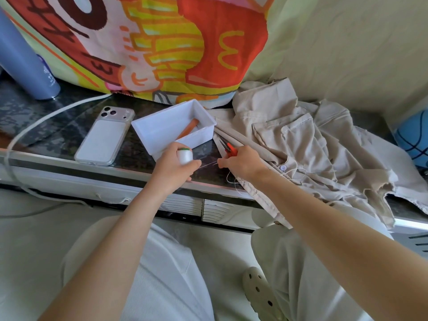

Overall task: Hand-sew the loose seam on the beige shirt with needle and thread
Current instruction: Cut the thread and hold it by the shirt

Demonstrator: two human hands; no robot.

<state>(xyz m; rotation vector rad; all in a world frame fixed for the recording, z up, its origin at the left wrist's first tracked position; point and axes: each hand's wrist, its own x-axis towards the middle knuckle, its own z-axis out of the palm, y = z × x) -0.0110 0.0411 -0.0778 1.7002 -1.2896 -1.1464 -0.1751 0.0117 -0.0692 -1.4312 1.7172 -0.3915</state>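
Crumpled beige shirt, edge frayed. Grips white spool in left hand, thread and orange snips in right hand. Dark marbled ledge, cartoon cloth behind.

Narrow counter gap between phone, box

This looks like a home, most likely a bedroom corner. A dark marbled ledge runs under a bright cartoon-print cloth showing fries, with slatted vents below its front edge. A phone lies face down near a white cable and a blue bottle. A beige shirt is heaped alongside, a blue ball sits in the corner, and a holed clog shows below.
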